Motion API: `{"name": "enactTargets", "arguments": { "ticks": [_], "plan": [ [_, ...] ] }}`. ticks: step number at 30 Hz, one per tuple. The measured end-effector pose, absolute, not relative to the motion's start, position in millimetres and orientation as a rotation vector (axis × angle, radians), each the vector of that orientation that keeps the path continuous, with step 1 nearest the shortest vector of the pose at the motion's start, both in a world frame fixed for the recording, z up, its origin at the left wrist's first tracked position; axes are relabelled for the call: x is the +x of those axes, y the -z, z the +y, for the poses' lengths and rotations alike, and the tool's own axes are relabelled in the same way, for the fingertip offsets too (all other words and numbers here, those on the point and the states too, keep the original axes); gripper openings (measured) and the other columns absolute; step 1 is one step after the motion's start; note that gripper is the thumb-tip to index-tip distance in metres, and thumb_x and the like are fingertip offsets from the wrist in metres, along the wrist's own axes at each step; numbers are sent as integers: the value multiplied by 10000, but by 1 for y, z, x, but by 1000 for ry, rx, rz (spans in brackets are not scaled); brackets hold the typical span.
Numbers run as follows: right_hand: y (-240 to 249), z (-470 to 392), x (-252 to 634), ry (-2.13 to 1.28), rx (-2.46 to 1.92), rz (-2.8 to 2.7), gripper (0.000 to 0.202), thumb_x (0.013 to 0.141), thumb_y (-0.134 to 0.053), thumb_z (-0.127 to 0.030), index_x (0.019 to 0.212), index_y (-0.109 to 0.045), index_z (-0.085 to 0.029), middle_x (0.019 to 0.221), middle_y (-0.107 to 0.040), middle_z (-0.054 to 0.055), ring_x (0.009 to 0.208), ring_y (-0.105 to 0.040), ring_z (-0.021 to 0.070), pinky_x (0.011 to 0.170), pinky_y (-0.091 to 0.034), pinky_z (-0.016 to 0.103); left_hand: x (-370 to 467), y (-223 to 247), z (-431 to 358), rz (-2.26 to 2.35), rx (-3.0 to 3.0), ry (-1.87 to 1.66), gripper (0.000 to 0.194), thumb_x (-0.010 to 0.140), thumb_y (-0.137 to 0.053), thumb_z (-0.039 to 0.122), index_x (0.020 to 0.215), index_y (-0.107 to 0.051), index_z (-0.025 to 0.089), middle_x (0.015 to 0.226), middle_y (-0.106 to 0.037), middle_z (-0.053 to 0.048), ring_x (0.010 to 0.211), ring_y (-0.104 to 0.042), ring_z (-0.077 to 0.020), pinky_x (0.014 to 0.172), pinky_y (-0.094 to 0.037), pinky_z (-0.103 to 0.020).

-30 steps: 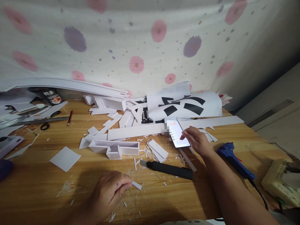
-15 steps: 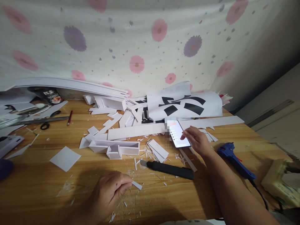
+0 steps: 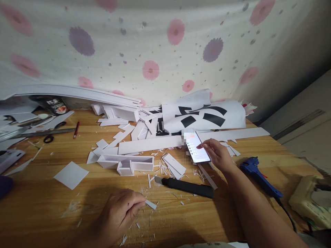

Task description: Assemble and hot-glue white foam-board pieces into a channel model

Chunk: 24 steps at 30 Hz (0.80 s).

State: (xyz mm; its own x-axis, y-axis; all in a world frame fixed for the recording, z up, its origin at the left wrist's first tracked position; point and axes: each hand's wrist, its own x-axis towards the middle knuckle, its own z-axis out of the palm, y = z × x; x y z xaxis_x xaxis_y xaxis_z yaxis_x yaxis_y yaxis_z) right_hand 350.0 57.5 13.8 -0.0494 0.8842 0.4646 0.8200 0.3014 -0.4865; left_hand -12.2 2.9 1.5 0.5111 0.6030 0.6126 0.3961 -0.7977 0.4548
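Observation:
My left hand rests low on the wooden table, its thumb and forefinger pinching a small white strip. My right hand is over the right edge of a lit phone, with one finger extended across the screen and the others loosely bent; it holds nothing. A black-handled cutter lies between the hands, near white scraps. Just beyond it are flat white pieces and a box-like white part with open compartments.
On the right are a blue glue gun and a cream-coloured device. Behind lie a long white strip and printed paper. At the left are a white square, scissors and a red pencil.
My right hand's extended finger has moved slightly up and left over the phone screen. My left hand keeps its pinch on the small strip.

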Motion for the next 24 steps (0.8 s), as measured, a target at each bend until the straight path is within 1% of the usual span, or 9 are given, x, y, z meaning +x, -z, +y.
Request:
{"name": "enactTargets", "arguments": {
  "ticks": [5,14,20,24],
  "plan": [
    [-14,57,349,-124,-1522,-1875,338,942,-406,-432,854,-657,-225,784,-662,57,668,-574,188,604,-428,330,-12,-1,2,841,2479,-1142,164,923,-482,215,800,-590,212,580,-650,45,475,-590,-87,493,-436,-177],
    [-12,57,349,-114,-1543,-1843,329,940,-410,-423,856,-652,-216,798,-667,63,675,-578,193,602,-424,330,-11,-3,3,851,2484,-1157,156,920,-486,213,802,-588,214,598,-666,42,492,-607,-89,504,-448,-175],
    [-14,58,348,-115,-1544,-1842,336,941,-409,-424,827,-655,-225,749,-652,52,672,-576,194,610,-425,332,-12,1,3,850,2490,-1157,131,919,-499,218,822,-586,220,615,-675,45,507,-615,-88,525,-456,-182],
    [-12,58,350,-114,-1536,-1847,352,944,-403,-413,794,-661,-225,736,-627,50,699,-568,198,644,-425,341,-12,3,1,869,2502,-1140,144,935,-483,240,829,-579,225,617,-668,50,518,-618,-83,536,-458,-178]
  ]
}}
